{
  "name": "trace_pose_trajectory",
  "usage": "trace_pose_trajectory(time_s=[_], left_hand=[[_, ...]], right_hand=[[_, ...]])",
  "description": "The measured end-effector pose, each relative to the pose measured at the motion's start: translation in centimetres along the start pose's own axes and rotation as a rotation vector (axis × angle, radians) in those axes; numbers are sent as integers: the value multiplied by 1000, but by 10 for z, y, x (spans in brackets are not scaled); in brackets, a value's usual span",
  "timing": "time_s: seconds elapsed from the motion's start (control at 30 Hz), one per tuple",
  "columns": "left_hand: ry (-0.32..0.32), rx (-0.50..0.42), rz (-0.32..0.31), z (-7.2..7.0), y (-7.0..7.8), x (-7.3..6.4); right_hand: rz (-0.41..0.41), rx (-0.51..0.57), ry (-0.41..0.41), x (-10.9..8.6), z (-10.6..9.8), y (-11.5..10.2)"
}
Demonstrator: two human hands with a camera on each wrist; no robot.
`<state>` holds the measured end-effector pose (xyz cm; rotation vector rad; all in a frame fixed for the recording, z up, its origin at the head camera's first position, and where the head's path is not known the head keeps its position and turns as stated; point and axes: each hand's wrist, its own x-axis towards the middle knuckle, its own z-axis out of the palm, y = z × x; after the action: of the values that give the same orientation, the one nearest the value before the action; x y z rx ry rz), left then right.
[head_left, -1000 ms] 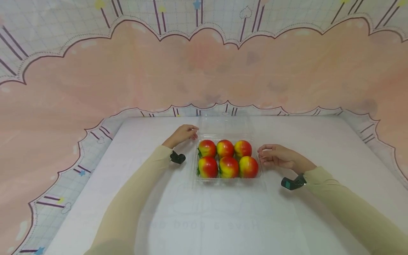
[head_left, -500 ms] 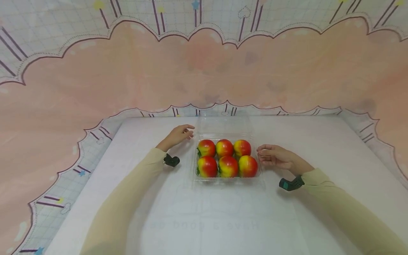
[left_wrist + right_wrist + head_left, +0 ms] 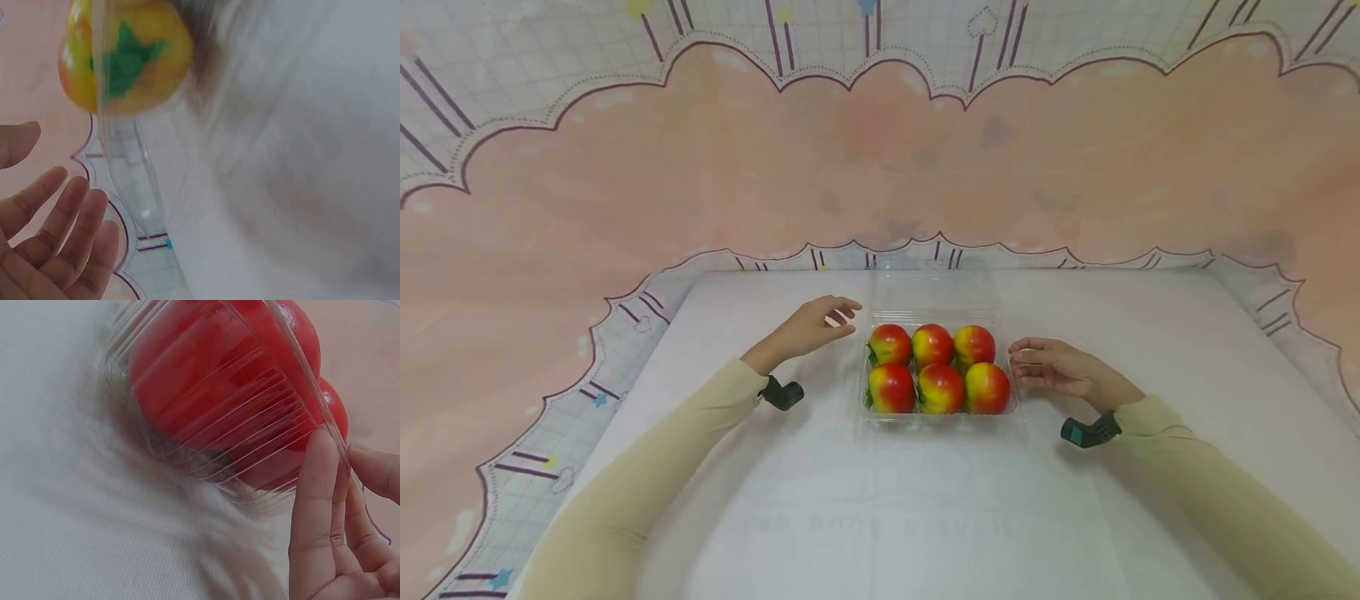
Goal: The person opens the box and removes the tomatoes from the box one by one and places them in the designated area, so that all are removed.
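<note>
A clear plastic clamshell box [image 3: 940, 417] stands mid-table with its lid [image 3: 934, 292] folded back. Several round red-and-yellow fruits [image 3: 987, 388] sit inside in two rows; one fruit [image 3: 150, 62] shows a green star-shaped leafy top in the left wrist view. My left hand [image 3: 811, 325] is off the box's back left corner, palm facing it, fingers extended and thumb apart, holding nothing. At the right wall, my right hand [image 3: 1058, 367] pinches the box's rim: thumb over the edge, fingers [image 3: 315, 506] along the ribbed outer side.
White cloth with faint lettering covers the table [image 3: 880, 492]. Behind it rises a peach-coloured curtain [image 3: 880, 167] with a scalloped border. Each wrist wears a small black camera, the left camera [image 3: 782, 393] and the right camera [image 3: 1090, 431].
My left hand has moved left, away from the box's back left corner, and its fingers have spread out. The right hand stays at the right rim; box and fruits have not moved.
</note>
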<state>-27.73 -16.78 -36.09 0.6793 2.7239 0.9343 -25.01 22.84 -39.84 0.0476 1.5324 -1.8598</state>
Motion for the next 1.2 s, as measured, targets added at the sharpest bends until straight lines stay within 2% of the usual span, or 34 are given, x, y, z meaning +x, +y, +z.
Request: trace_pose_trajectory(time_s=[0.3,0.5,0.73,0.83,1.2], left_hand=[[-88,50,123,5,29,-20],[-192,70,189,14,40,-25],[-236,119,278,20,51,-26],[-241,140,291,22,54,-26],[-286,205,242,28,54,-24]], right_hand=[[6,-6,5,-1,0,0],[6,0,3,-3,2,-1],[8,-15,22,-2,3,-1],[7,-18,25,-2,3,-1],[5,-32,9,-2,3,-2]])
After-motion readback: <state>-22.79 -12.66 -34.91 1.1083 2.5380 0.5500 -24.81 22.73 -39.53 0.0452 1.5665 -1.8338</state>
